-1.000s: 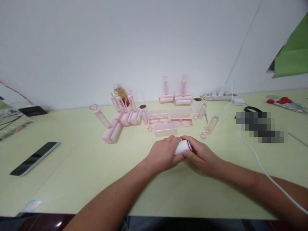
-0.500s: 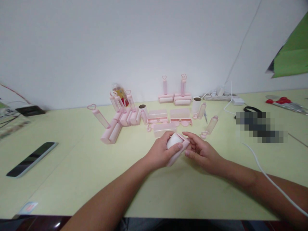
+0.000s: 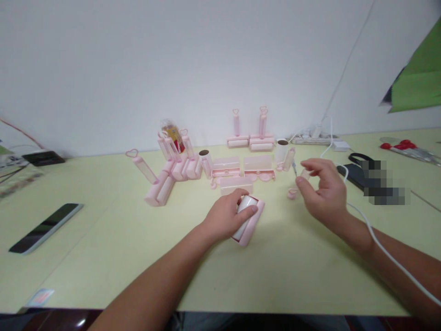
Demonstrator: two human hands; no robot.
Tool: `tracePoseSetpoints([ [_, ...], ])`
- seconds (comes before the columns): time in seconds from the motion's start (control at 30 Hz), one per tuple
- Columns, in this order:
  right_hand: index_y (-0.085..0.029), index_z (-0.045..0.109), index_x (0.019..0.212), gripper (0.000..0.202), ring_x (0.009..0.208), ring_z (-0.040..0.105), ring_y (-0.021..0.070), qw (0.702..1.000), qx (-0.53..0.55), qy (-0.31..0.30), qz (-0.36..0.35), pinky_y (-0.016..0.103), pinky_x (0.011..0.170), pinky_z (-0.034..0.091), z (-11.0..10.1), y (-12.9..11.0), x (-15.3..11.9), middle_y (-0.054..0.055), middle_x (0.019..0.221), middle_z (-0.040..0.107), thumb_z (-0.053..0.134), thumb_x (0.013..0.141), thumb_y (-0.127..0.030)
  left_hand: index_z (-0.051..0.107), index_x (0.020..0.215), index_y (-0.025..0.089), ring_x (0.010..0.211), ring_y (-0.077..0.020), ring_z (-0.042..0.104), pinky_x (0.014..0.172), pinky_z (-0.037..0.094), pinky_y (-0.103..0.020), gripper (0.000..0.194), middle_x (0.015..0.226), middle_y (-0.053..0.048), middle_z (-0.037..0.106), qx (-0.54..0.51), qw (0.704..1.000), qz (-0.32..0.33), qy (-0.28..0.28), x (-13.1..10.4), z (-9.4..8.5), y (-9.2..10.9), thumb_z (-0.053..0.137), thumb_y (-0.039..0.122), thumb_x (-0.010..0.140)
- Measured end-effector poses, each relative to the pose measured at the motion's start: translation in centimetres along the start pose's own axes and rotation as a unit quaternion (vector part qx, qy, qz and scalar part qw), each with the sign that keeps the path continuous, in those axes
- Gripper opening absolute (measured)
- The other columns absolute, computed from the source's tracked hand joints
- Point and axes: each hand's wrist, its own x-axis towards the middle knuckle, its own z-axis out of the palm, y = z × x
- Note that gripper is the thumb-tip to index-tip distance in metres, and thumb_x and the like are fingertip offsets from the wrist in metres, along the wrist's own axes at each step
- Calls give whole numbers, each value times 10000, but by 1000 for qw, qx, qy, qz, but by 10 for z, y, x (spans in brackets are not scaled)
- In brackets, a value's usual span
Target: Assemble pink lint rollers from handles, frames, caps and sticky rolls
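Left fingers: clasping white roll in pink casing, over worktop
Right fingers: curling at clear handle, grip unclear
Pink casing: probably feeling light, stiff; sides offering surer hold
White roll: likely turning under pressure, slipping

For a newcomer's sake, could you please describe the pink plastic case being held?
On the pale yellow table, find the person's left hand. Beneath it lies the oblong pink plastic case holding a white roll. Unlike its neighbours, it has a hand on it.
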Motion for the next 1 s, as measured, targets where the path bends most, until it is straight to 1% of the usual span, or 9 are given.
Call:
tracePoseSetpoints([
  [0.1,-229,562,1204,426,1119,550,309,999,-47,20,13,474,874,489,2,21,11,129,1223,563,636,787,-274,612,1175,224,801,-220,631,653,438,-290,463,943,-55,697,17,1000,-26,6,1,1,-2,542,562,866],
  [0.33,-210,477,1248,528,920,597,242,992,-10,-9,128,389,729,514,19,60,11,122,1168,596,655,764,-324,660,1088,228,803,-238,647,657,441,-302,443,926,-69,712,58,997,-54,16,1,4,-9,536,582,853],
  [0.43,-210,482,1247,529,966,591,259,995,-25,18,98,415,769,510,14,53,12,122,1184,585,652,761,-333,659,1107,222,805,-242,655,657,445,-302,473,917,-77,716,62,995,-70,20,2,4,-12,535,597,848],
  [0.53,-212,555,1163,412,995,576,278,997,-68,44,7,447,839,485,3,30,12,115,1144,588,640,775,-323,653,1128,218,795,-240,656,642,442,-298,508,890,-73,716,60,994,-83,25,3,3,-14,529,620,843],
  [0.6,-217,604,1051,256,866,588,240,998,-56,15,-40,403,781,491,-5,12,11,89,1012,620,619,805,-286,656,1117,215,776,-232,651,625,432,-293,512,874,-65,713,60,994,-82,29,3,2,-15,519,627,846],
  [0.73,-234,624,934,99,635,531,174,997,-38,-30,-55,344,629,458,-14,-4,12,40,826,600,583,845,-240,665,1084,204,737,-204,633,635,418,-291,439,855,-50,707,68,993,-75,65,6,-3,-17,500,559,884],
  [0.83,-239,628,964,143,691,535,199,996,-74,10,-42,371,678,469,-17,7,21,58,875,598,609,824,-264,671,1067,197,757,-191,622,664,422,-290,365,868,-43,701,71,991,-56,97,8,-5,-19,498,474,904],
  [0.9,-231,617,1042,266,745,540,220,994,-105,34,-15,387,694,470,-18,22,28,80,949,597,649,788,-304,675,1052,191,772,-186,617,681,431,-289,337,867,-41,693,64,992,-36,107,9,-6,-19,501,439,906],
  [1.0,-207,579,1146,473,712,543,215,990,-122,-17,63,363,616,450,-12,48,34,89,975,613,714,725,-378,680,1024,189,771,-178,608,679,439,-285,307,858,-37,685,50,993,-10,109,8,-5,-17,513,417,905],
])
